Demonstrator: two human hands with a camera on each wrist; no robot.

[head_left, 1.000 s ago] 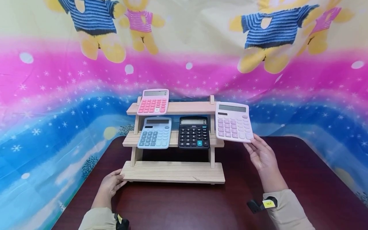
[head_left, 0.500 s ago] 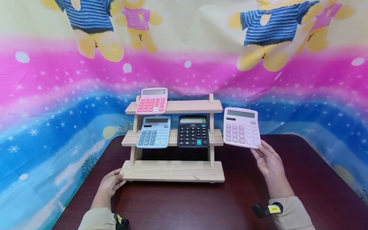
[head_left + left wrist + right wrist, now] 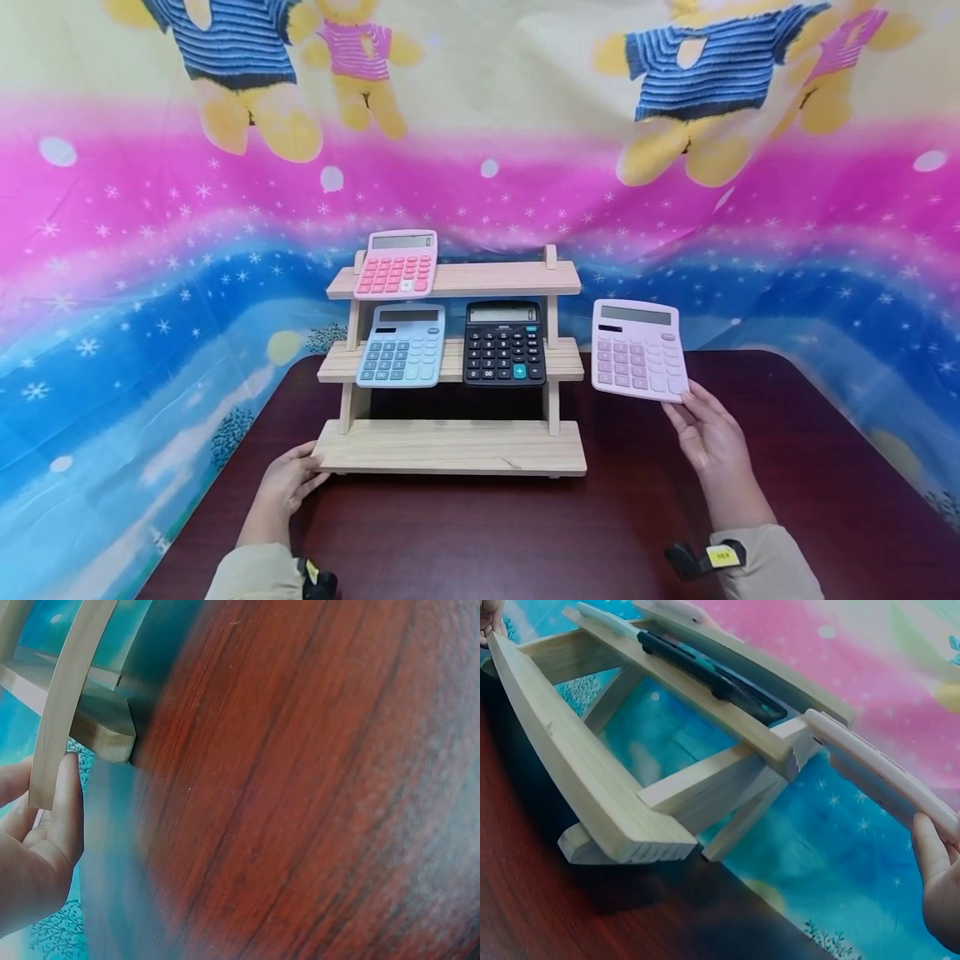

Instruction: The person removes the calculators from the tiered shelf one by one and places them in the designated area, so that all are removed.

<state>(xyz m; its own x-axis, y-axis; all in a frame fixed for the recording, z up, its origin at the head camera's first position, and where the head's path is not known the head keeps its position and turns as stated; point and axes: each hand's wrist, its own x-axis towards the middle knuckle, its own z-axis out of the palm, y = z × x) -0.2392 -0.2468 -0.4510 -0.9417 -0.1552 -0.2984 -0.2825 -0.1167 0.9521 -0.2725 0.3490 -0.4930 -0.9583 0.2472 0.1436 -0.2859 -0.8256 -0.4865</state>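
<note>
To the right of a three-tier wooden stand [image 3: 450, 450], my right hand [image 3: 716, 437] pinches a pale pink-lilac calculator [image 3: 637, 350] by its lower right corner, holding it up in the air, keys facing me. The right wrist view shows that calculator [image 3: 885, 769] edge-on, thumb against its underside. My left hand [image 3: 288, 483] grips the left end of the bottom shelf; in the left wrist view the fingers [image 3: 69, 802] pinch the board's end. A pink calculator [image 3: 396, 265] leans on the top shelf at left. On the middle shelf stand a light blue calculator [image 3: 401, 346] and a black calculator [image 3: 504, 343].
The stand rests on a dark red-brown table [image 3: 480, 533]. A patterned cloth [image 3: 480, 108] with bears and snowflakes hangs right behind the table's far edge. Each forearm wears a black wrist strap, the right strap [image 3: 705, 558] with a yellow label.
My right hand has carried the pale pink-lilac calculator rightward and downward, away from the stand's right side. The left hand keeps its grip on the bottom shelf.
</note>
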